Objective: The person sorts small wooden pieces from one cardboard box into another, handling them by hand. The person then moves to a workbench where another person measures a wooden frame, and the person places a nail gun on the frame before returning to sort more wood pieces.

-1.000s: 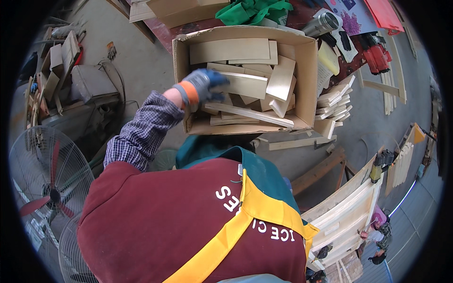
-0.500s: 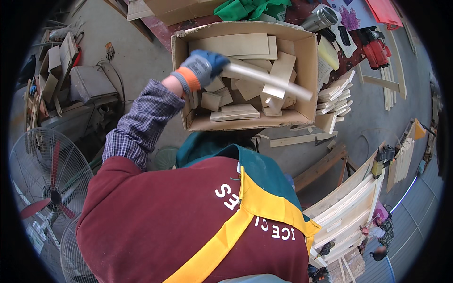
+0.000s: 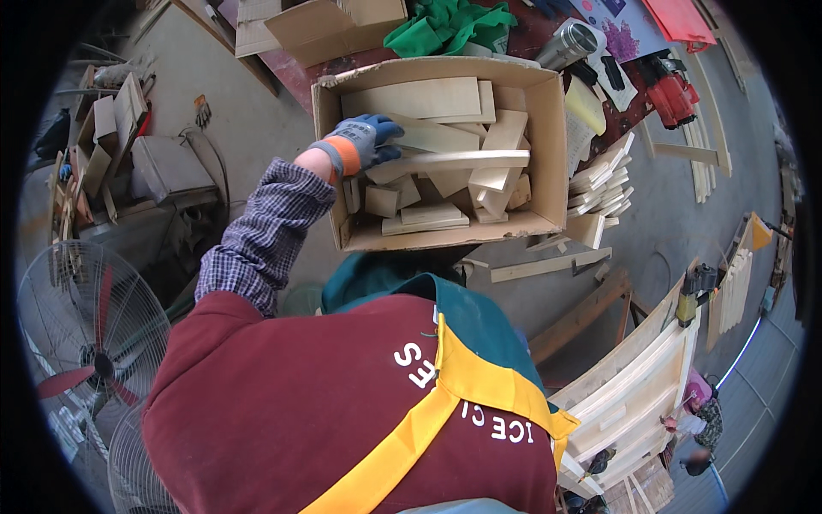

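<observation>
My left hand point(image 3: 364, 143), in a blue and grey work glove with an orange cuff, is over the left side of a cardboard box point(image 3: 565, 163). Its fingers are spread apart at the left end of a long pale wood strip point(image 3: 458, 161). That strip lies across the other wood offcuts in the box, and no finger appears closed round it. Wide flat boards point(image 3: 411, 98) lie along the far wall of the box. Small blocks point(image 3: 381, 201) and short flat pieces point(image 3: 425, 214) lie nearer me. My right hand is out of sight.
A stack of wood strips point(image 3: 599, 184) stands right of the box. Beyond it are a steel flask point(image 3: 567, 44), green cloth point(image 3: 445, 26) and a red tool point(image 3: 670, 98). A caged fan point(image 3: 98, 343) is at left; a person point(image 3: 704, 420) is far right.
The wood strip, tilted and blurred in my left hand before, now lies across the offcuts in the box. My left hand has let go and its fingers have spread.
</observation>
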Available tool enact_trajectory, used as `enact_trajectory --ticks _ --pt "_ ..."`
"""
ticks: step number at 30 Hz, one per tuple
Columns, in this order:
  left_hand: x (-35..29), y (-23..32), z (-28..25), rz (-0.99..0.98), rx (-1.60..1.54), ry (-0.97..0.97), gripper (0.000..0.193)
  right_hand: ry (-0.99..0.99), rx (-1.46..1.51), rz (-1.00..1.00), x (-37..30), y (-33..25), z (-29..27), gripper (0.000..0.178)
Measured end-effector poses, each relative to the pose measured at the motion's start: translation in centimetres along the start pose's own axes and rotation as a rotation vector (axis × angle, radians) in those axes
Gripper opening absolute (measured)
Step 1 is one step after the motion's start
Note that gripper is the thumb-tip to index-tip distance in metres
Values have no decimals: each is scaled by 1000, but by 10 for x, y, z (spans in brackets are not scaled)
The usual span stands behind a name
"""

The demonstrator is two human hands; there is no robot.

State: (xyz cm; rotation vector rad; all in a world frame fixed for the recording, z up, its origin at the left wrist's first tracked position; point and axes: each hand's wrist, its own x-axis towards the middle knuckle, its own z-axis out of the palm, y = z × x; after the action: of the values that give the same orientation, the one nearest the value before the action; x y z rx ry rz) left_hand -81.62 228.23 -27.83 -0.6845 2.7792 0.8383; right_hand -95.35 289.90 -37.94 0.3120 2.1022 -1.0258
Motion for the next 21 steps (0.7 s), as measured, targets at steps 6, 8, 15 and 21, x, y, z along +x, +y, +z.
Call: enact_trajectory --ticks 6,8,15,21 --pt "70 -12 19 -271 218 122 74 -8 13 29 -7 3 -3 32" --pt "82 -11 27 -295 212 67 81 -8 19 36 -10 4 -3 32" --pt "96 8 17 -424 185 19 108 -18 25 56 -17 4 -1 32" --pt "108 38 28 -341 361 83 86 -3 53 68 -21 3 2 32"
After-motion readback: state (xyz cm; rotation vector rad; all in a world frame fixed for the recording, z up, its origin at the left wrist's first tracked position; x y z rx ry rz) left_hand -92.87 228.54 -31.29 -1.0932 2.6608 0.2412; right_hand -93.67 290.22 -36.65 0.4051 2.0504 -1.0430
